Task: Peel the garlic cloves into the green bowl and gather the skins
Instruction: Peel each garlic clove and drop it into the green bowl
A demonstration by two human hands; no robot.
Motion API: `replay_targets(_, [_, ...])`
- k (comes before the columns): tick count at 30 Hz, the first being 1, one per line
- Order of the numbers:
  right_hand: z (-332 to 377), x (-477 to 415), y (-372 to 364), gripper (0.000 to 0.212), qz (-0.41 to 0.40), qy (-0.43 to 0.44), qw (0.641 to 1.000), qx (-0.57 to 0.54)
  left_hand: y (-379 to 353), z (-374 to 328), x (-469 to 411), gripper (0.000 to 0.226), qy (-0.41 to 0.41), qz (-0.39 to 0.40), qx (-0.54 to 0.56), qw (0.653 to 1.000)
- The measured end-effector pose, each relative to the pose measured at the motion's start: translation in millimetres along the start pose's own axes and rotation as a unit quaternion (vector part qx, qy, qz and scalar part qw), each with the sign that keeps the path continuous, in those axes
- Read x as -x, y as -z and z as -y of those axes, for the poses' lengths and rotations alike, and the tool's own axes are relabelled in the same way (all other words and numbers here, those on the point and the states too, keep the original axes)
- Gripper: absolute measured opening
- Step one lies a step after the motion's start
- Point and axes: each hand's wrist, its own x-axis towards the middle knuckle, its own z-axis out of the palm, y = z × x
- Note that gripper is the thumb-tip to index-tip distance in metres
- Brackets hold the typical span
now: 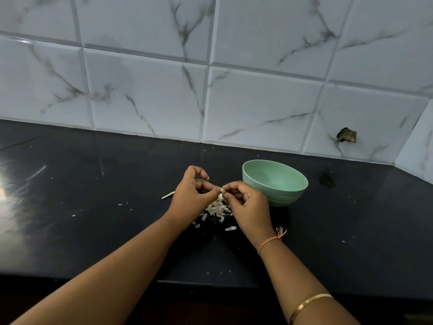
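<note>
Both hands, left (192, 193) & right (243, 200), pinch one clove (221, 190) over the skins (218, 208) just beside the bowl (275, 181), so imo a slip drops it into the skins, w/ flakes scattering across the counter (93, 207).

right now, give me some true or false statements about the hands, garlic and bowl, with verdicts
1. Both the left hand and the right hand pinch the garlic clove. True.
2. The green bowl stands left of the hands. False: it stands to their right.
3. The skins lie heaped on the counter under the hands. True.
4. The bowl lies on its side. False: it stands upright.
5. The right forearm is bare. False: it wears a thread band and a gold bangle.
</note>
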Motion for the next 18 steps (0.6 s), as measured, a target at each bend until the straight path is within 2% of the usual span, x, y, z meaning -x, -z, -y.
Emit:
replay_targets(5, [2.6,-0.5,0.0,0.024,-0.011,-0.014,1.000,-0.025,-1.0,1.9,-0.3,0.032,-0.004,-0.015,-0.033,0.999])
replay_targets(11, [6.4,-3.4,2.1,0.023,-0.059,-0.067,0.988,-0.126,-0.5,3.7,-1.8,0.028,0.000,-0.066,-0.071,0.995])
replay_targets(18, [3.8,-2.3,1.8,0.022,-0.037,-0.082,0.993,-0.077,-2.1,-1.4,0.8,0.031,-0.017,-0.053,-0.065,0.996])
